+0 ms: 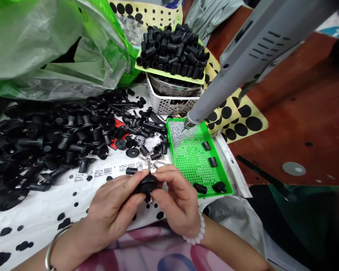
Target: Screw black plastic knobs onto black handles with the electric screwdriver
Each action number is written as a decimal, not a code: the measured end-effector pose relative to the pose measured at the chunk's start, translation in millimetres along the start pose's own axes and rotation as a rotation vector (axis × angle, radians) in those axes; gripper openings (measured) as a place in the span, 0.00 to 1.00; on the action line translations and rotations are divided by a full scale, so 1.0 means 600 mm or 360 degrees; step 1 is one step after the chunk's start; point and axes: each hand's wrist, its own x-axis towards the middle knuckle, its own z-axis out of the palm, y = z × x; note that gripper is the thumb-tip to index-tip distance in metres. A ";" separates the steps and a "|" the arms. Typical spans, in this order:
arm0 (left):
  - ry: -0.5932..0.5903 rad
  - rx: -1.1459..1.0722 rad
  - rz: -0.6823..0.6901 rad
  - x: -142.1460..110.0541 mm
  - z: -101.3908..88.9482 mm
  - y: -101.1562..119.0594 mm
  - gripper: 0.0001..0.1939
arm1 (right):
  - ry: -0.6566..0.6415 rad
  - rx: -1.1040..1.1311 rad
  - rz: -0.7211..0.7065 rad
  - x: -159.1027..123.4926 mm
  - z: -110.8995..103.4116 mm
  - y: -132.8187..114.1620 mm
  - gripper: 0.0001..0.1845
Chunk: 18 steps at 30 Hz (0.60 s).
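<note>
- Mark flat white printed sheet underneath.
- Mark big crumpled green-and-clear plastic bag, upper left.
- Mark wide heap of loose black plastic parts, just in front of bag.
- Log long grey slotted powered tool, slanting in from upper right.
- Log pile of short black plastic tubes, stacked above white perforated plastic basket.
- Log shallow green perforated plastic tray: tiny silver metal bits at far end, right under tool tip, plus a few black pieces.
- Tag left hand: pinching between thumb and fingers, from left.
- Tag right hand: pinching from right, thumb below, fingers curled above.
- Place rounded black plastic piece between both hands, near tray's left side.
- Note thin metal strip sticking up behind piece; can't tell if attached, join covered by fingers.
- Judge step: probably fingertip fitting or lining-up, away from tool.
- Judge next move: calls for steady left pinch, small right-fingertip adjustments.
</note>
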 end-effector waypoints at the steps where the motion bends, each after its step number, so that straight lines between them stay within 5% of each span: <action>1: 0.0014 -0.0028 -0.0032 0.000 0.004 -0.002 0.29 | 0.0010 0.0009 0.0028 0.002 0.001 0.001 0.09; 4: 0.0061 -0.0174 -0.0202 0.000 0.015 -0.007 0.25 | 0.0036 -0.0101 0.0032 0.008 -0.002 0.000 0.09; 8: 0.0106 -0.0384 -0.0538 0.003 0.026 -0.011 0.18 | 0.0049 -0.0538 -0.0256 0.011 -0.014 -0.004 0.18; 12: 0.0059 -0.0559 -0.0756 0.011 0.030 -0.012 0.16 | -0.0104 -0.0968 -0.0422 0.009 -0.019 -0.005 0.13; 18: -0.0183 -0.0907 -0.0908 0.011 0.018 -0.010 0.19 | -0.0066 -0.0876 -0.0362 0.006 -0.019 0.001 0.12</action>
